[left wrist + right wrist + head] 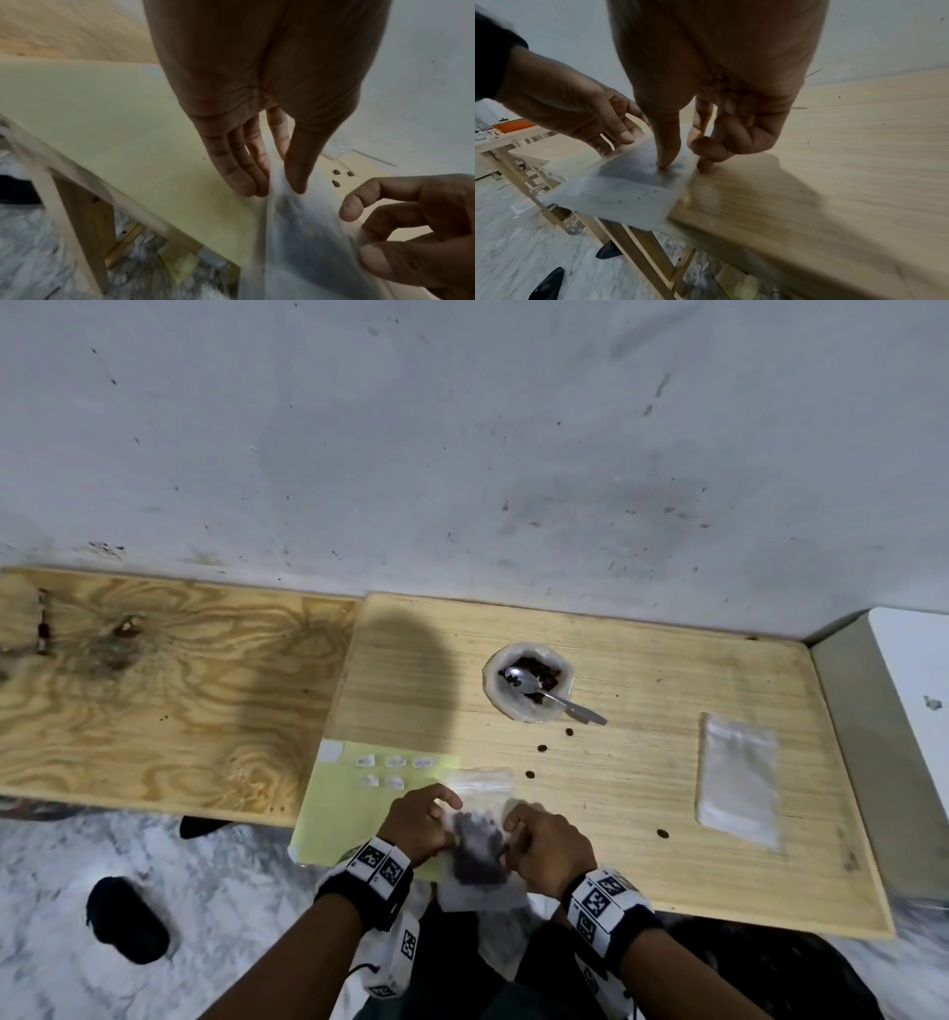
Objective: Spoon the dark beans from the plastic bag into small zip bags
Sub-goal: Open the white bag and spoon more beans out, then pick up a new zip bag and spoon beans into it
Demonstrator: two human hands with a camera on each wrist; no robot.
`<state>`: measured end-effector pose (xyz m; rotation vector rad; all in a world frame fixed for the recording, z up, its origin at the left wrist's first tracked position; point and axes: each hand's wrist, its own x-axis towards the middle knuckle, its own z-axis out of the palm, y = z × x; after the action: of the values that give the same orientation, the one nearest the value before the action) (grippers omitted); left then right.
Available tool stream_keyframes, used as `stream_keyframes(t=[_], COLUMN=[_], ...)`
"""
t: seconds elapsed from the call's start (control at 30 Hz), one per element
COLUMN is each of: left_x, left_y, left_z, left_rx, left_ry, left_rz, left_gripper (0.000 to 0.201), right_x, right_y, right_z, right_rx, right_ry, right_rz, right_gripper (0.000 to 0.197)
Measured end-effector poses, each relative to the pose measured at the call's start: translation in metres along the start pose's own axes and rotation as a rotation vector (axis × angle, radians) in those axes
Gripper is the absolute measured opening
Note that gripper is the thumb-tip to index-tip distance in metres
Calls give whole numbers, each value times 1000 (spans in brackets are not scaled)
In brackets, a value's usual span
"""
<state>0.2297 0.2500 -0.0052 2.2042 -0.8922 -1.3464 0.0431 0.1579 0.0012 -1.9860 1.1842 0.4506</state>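
Observation:
A small clear zip bag (477, 845) with dark beans inside lies across the table's front edge, half over it. My left hand (418, 819) pinches its left edge between thumb and fingers (275, 188). My right hand (544, 839) pinches its right edge, thumb pressed on top of the bag (628, 188) and fingers curled at its side (684, 165). Farther back, the plastic bag (493, 680) sits rolled down like a bowl with dark beans in it, and a metal spoon (554, 695) lies in it with its handle pointing right.
An empty zip bag (737, 785) lies flat at the right of the wooden table (642, 839). Several loose beans (542, 748) dot the tabletop. A yellow sheet (349, 814) with small labels lies at the left. A dark shoe (126, 919) rests on the floor.

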Motion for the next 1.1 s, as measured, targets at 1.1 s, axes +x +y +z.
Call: stream_keyframes(t=[1.1], left_x=[87], left_y=[245], left_z=[222], left_rx=[26], left_ry=[-172], left_rz=[41], left_gripper=[34], right_x=[-12], right_y=[256], right_z=[-142], right_rx=[469], right_ry=[548], right_rz=[586], right_gripper=[76])
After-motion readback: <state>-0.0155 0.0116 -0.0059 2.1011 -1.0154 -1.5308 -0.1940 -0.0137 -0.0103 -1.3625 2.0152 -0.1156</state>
